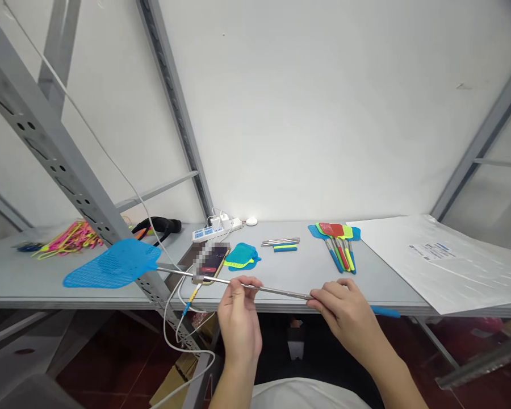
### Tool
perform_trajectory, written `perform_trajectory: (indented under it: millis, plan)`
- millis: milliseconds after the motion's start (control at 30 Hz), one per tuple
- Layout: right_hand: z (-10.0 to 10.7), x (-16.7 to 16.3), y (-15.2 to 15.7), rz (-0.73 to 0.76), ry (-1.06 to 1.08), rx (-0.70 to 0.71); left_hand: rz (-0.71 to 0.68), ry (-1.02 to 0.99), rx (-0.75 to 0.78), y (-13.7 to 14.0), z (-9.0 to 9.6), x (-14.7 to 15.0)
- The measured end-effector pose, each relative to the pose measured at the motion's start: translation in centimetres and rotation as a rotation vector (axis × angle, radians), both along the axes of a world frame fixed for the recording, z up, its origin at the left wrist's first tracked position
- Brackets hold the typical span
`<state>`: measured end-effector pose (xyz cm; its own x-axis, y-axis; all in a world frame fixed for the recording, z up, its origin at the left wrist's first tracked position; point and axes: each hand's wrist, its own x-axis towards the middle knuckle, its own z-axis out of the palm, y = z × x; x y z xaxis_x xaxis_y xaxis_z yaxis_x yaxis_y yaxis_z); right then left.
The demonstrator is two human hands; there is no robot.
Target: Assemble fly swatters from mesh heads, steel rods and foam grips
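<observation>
A fly swatter with a blue mesh head and a thin metal telescopic rod stretches across the front of the shelf. My left hand pinches the middle of the rod between thumb and fingers. Farther right, my right hand is closed round the rod's thicker end. The end of a blue handle sticks out past my right hand. Behind the rod lie loose swatter heads in blue and yellow-green, several metal rods and blue and yellow handle grips.
Several finished-looking swatters lie in a fan at the back. A large white package covers the right side. On the left are a phone, a power strip, a white cable, a metal upright and pink-yellow strands.
</observation>
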<state>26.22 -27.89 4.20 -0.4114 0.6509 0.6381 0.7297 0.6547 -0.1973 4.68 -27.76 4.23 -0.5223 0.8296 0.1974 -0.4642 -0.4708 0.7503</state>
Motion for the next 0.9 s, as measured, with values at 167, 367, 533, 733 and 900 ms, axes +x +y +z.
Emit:
perform_trajectory:
  millis: [167,367,533,733,900]
  plan:
    - [-0.1,1.5,0.4,-0.009,-0.007,0.009,0.186,-0.166,0.056,0.4,1.7,-4.1]
    - [-0.2,2.0,0.5,-0.030,0.001,0.042,0.265,-0.133,0.086,0.4,1.7,-4.5]
    - [0.2,0.5,-0.2,-0.026,0.046,0.036,0.295,-0.184,0.059,0.5,0.9,-1.8]
    - [0.0,-2.3,-1.2,0.045,0.057,-0.012,-0.239,0.339,-0.058,-1.3,-1.9,4.8]
    - [-0.7,-2.8,-0.8,0.037,0.049,-0.010,-0.256,0.531,-0.134,-0.7,-3.5,4.8]
